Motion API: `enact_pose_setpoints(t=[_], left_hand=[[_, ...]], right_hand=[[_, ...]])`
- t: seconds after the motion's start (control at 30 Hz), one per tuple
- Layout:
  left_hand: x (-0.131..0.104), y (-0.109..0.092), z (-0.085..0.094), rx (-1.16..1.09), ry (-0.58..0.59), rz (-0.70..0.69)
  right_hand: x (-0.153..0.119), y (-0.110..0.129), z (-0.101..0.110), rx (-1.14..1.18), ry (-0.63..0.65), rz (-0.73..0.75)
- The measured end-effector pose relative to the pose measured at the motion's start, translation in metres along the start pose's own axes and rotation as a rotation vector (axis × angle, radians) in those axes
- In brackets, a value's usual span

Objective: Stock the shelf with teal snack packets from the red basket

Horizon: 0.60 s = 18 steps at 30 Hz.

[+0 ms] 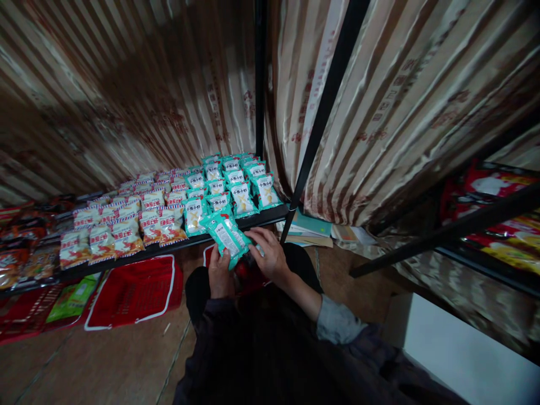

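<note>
A teal snack bag (226,235), its printed back facing up, is held between my two hands in front of the shelf edge. My left hand (221,272) grips its lower left end, thumb on top. The fingers of my right hand (270,254) close on its right edge. Just beyond stand rows of matching teal snack bags (242,198), upright and facing me on the black shelf. To their left are rows of white and orange snack bags (126,236).
Red baskets (139,289) sit on the floor under the shelf. Dark-wrapped packs (42,253) fill the shelf's left end. Black posts (316,135) rise before a striped curtain (392,101). Books (312,224), a white box (468,354) and red packs (485,185) are on the right.
</note>
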<state>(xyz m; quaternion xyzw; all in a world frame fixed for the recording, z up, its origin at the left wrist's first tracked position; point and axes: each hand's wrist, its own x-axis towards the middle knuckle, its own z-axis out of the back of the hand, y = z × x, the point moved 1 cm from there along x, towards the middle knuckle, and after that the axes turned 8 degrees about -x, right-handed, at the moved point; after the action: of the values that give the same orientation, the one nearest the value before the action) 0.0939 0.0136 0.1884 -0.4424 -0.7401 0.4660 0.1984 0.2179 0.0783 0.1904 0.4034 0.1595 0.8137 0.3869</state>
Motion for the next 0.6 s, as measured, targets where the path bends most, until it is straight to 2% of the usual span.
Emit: enact_pose_setpoints(t=[0.2, 0.4, 0.5, 0.6], left_hand=[[-0.003, -0.001, -0.006, -0.070, -0.028, 0.027], [-0.005, 0.007, -0.008, -0.112, -0.039, 0.059], [-0.008, 0.008, -0.010, -0.099, -0.001, 0.004], [-0.014, 0.007, -0.013, -0.061, 0.090, -0.059]], right_hand=[[-0.002, 0.002, -0.001, -0.034, -0.004, 0.072], [-0.005, 0.000, -0.003, 0.004, -0.004, 0.032], [-0.007, 0.000, -0.004, 0.051, 0.029, 0.014], [-0.009, 0.001, -0.004, 0.128, 0.084, -0.042]])
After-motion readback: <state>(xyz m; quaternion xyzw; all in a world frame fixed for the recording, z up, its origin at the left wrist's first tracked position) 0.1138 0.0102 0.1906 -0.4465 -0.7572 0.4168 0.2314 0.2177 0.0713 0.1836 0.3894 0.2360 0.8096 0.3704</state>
